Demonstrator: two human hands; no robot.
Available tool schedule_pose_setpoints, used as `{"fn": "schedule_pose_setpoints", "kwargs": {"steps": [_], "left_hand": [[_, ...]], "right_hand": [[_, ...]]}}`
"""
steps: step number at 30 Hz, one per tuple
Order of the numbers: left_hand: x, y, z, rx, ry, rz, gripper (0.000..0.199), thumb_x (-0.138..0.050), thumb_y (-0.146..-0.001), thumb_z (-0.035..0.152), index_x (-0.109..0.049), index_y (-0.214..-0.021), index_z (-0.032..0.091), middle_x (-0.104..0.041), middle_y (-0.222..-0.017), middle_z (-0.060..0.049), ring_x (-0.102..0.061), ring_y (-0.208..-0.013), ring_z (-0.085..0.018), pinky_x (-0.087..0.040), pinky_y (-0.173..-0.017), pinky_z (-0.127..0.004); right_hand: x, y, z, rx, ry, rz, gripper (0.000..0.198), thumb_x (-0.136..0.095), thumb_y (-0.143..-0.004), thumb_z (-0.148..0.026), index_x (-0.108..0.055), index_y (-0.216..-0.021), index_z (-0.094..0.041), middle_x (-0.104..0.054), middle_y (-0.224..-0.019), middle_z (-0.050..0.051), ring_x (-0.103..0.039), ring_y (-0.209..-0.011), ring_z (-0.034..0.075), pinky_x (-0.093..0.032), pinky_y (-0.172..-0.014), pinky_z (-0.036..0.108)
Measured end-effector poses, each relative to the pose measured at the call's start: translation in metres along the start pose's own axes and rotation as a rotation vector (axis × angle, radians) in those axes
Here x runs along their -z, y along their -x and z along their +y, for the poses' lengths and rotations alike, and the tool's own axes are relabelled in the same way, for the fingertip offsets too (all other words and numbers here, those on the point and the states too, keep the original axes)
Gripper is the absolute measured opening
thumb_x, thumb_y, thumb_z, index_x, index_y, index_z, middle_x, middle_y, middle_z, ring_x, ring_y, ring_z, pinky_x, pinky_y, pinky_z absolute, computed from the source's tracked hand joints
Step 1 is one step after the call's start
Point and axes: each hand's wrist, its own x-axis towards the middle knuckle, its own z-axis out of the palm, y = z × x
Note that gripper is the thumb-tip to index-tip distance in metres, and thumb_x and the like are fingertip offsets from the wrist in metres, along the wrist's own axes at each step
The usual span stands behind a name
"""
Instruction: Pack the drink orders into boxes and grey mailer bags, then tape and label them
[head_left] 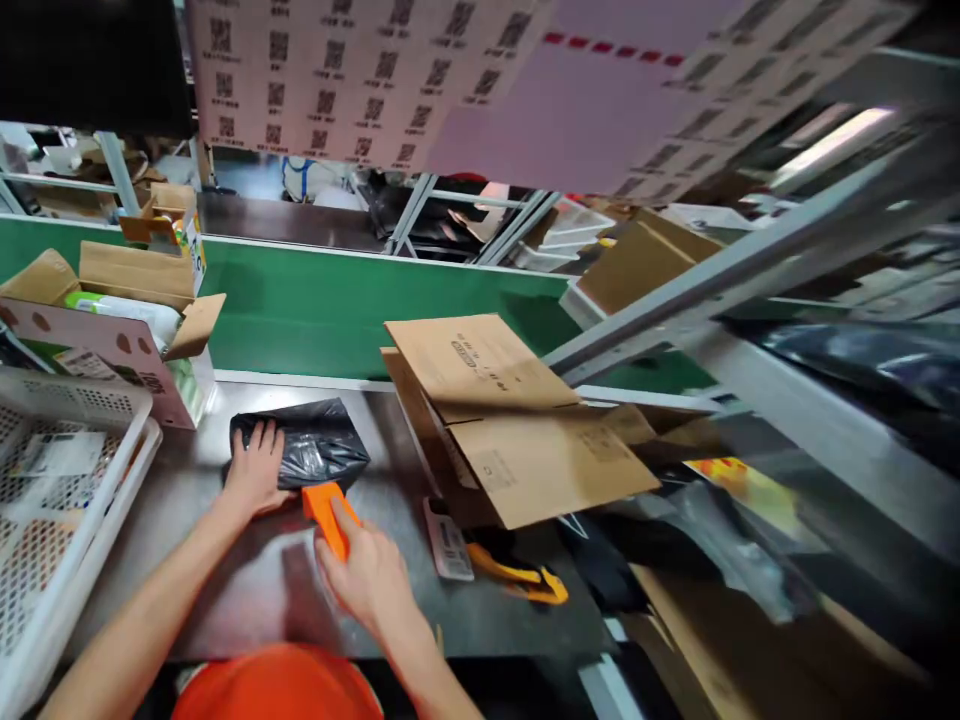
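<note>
A black plastic mailer bag (326,440) lies on the metal worktable, its wrapping shiny and creased. My left hand (256,468) rests over its left end, fingers across the top and thumb along the near edge. My right hand (367,570) is wrapped round an orange handheld scanner (328,518), whose head is close to the bag's near edge. Right of that hand, a phone-shaped pack with a label (448,540) and a yellow-and-black tool (525,578) lie on the table, partly under an open cardboard carton (555,465).
At the left stand a white perforated basket (139,405) and an open box (120,350) with packs inside. Behind the table runs a green conveyor belt (300,310). A metal beam (735,260) slants across the right side. A sheet of QR codes (495,120) hangs above.
</note>
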Motion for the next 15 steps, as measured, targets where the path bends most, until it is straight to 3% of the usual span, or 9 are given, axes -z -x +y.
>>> {"fn": "schedule_pose_setpoints", "kwargs": {"steps": [3, 7, 9, 11, 15], "left_hand": [[0.035, -0.051, -0.033, 0.000, 0.107, -0.077, 0.108, -0.085, -0.071, 0.063, -0.050, -0.159, 0.012, -0.039, -0.170, -0.028, -0.035, -0.156, -0.051, -0.023, -0.127, -0.069], [0.082, -0.127, -0.084, -0.015, 0.357, -0.319, 0.078, -0.083, -0.070, 0.058, -0.072, -0.136, 0.017, -0.073, -0.141, -0.015, -0.066, -0.127, -0.041, -0.051, -0.109, -0.042], [0.095, -0.160, -0.105, -0.017, 0.460, -0.446, 0.063, -0.077, -0.076, 0.056, -0.077, -0.129, 0.023, -0.081, -0.126, -0.005, -0.074, -0.112, -0.031, -0.056, -0.096, -0.030], [0.100, -0.186, -0.122, 0.027, 0.473, -0.511, 0.059, -0.073, -0.079, 0.058, -0.078, -0.128, 0.024, -0.083, -0.118, -0.002, -0.077, -0.103, -0.027, -0.057, -0.086, -0.027], [0.088, -0.213, -0.133, 0.136, 0.288, -0.401, 0.066, -0.067, -0.083, 0.066, -0.076, -0.129, 0.018, -0.078, -0.132, -0.013, -0.075, -0.114, -0.033, -0.057, -0.090, -0.033]], "right_hand": [[-0.061, 0.038, 0.042, 0.033, -0.081, 0.073, 0.065, -0.047, -0.102, -0.048, -0.050, -0.162, -0.023, -0.074, -0.114, 0.019, -0.076, -0.091, 0.036, -0.061, -0.085, 0.049], [-0.124, 0.050, 0.071, 0.033, -0.106, 0.062, 0.062, -0.042, -0.102, -0.045, -0.055, -0.159, -0.026, -0.072, -0.122, 0.020, -0.077, -0.087, 0.037, -0.063, -0.083, 0.051], [-0.134, 0.031, 0.071, 0.010, -0.101, -0.007, 0.063, -0.043, -0.101, -0.042, -0.053, -0.161, -0.025, -0.072, -0.127, 0.021, -0.078, -0.091, 0.039, -0.063, -0.086, 0.052], [-0.131, -0.005, 0.061, -0.014, -0.090, -0.082, 0.064, -0.046, -0.101, -0.039, -0.049, -0.163, -0.025, -0.072, -0.129, 0.021, -0.078, -0.099, 0.038, -0.061, -0.091, 0.050], [-0.109, -0.099, 0.024, -0.058, -0.089, -0.156, 0.064, -0.056, -0.099, -0.038, -0.049, -0.162, -0.026, -0.072, -0.129, 0.020, -0.075, -0.107, 0.034, -0.056, -0.096, 0.042]]}}
